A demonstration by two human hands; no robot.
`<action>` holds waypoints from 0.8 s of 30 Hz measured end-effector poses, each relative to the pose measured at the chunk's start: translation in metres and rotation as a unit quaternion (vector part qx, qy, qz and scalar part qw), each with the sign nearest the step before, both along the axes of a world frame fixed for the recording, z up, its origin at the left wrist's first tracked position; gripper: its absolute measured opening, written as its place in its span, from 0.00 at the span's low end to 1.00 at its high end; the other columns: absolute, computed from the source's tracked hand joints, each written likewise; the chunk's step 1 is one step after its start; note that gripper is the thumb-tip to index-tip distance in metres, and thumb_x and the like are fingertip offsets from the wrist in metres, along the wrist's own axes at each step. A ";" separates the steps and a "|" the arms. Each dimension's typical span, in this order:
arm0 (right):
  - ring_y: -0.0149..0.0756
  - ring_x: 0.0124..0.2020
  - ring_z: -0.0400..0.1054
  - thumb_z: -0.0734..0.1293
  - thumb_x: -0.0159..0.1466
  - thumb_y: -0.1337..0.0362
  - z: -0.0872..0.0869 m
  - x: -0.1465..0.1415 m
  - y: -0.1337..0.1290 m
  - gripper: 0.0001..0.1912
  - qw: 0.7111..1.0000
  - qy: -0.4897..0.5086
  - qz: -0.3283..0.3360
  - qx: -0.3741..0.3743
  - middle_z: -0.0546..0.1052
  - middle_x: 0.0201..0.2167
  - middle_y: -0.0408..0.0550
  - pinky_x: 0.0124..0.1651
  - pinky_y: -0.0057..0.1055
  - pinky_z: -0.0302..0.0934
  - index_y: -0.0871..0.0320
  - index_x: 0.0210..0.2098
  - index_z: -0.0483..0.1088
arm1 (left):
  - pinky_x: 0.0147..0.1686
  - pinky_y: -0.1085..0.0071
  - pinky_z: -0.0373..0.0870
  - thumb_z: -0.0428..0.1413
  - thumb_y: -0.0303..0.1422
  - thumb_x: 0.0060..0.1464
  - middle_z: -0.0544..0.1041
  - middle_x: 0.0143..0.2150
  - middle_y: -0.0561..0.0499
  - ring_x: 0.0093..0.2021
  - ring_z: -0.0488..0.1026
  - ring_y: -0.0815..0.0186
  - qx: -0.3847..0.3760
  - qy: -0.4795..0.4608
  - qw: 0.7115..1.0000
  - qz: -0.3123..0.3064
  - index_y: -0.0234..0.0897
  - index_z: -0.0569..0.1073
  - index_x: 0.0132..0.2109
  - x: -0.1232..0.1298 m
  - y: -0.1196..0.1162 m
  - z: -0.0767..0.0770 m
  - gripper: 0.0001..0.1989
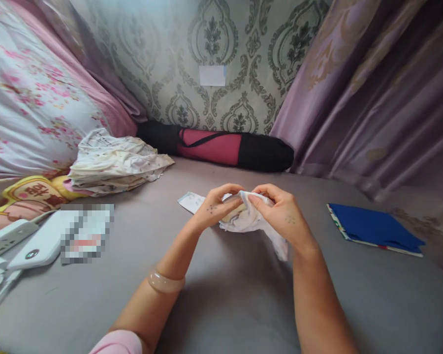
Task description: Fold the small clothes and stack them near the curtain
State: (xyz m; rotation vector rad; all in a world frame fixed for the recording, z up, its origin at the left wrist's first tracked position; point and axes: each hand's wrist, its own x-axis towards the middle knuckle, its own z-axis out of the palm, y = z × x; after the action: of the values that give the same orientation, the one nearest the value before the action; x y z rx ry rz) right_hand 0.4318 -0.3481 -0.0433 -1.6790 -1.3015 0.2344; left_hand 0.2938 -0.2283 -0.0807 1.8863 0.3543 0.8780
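Both hands hold a thin white cloth (239,222), which looks like a small garment, just above the bed. A pale blue band runs along its upper edge. My left hand (214,205) pinches the left part of that edge between thumb and fingers. Close beside it, my right hand (280,207) grips the edge with its thumb on the near side. One loose end of the cloth hangs below the right palm. Behind my left wrist lies a flat white piece with a bluish edge (189,200), partly hidden by the hand.
The grey sheet (221,300) spreads all round. At left lie crumpled pale clothes (120,160), a yellow cushion (40,196), a power strip (13,237) and a white power bank (46,241). A folded blue cloth (372,228) lies right; a black-and-maroon bag (214,147) lines the wall.
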 end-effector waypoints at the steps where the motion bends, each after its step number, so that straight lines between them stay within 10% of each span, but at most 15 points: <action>1: 0.34 0.31 0.69 0.67 0.61 0.54 0.000 0.001 0.000 0.12 1.000 -0.003 -0.001 0.000 0.77 0.31 0.44 0.35 0.28 0.61 0.56 0.36 0.74 | 0.47 0.67 0.68 0.58 0.39 0.57 0.78 0.43 0.48 0.45 0.73 0.62 -0.023 -0.012 1.000 -0.005 0.38 0.76 0.44 0.001 -0.001 0.001 0.12; 16: 0.36 0.36 0.71 0.65 0.63 0.54 -0.002 0.008 -0.001 0.14 0.997 0.014 0.070 -0.039 0.78 0.36 0.47 0.40 0.32 0.64 0.56 0.39 0.75 | 0.43 0.69 0.69 0.59 0.40 0.56 0.78 0.37 0.49 0.40 0.73 0.64 -0.042 -0.030 0.999 -0.013 0.36 0.77 0.40 0.005 -0.006 -0.001 0.11; 24: 0.37 0.33 0.70 0.64 0.63 0.53 -0.007 0.029 0.000 0.14 0.996 -0.015 -0.065 0.051 0.77 0.32 0.48 0.37 0.32 0.62 0.58 0.36 0.73 | 0.46 0.67 0.67 0.59 0.38 0.54 0.78 0.42 0.48 0.44 0.72 0.62 0.004 0.079 0.997 -0.014 0.38 0.76 0.44 -0.008 0.019 -0.014 0.12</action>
State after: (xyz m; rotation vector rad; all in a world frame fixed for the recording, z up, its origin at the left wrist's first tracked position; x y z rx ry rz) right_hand 0.4608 -0.3479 -0.0499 -1.6777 -1.2002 0.0642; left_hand 0.2858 -0.2095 -0.0945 1.9680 0.4193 0.7146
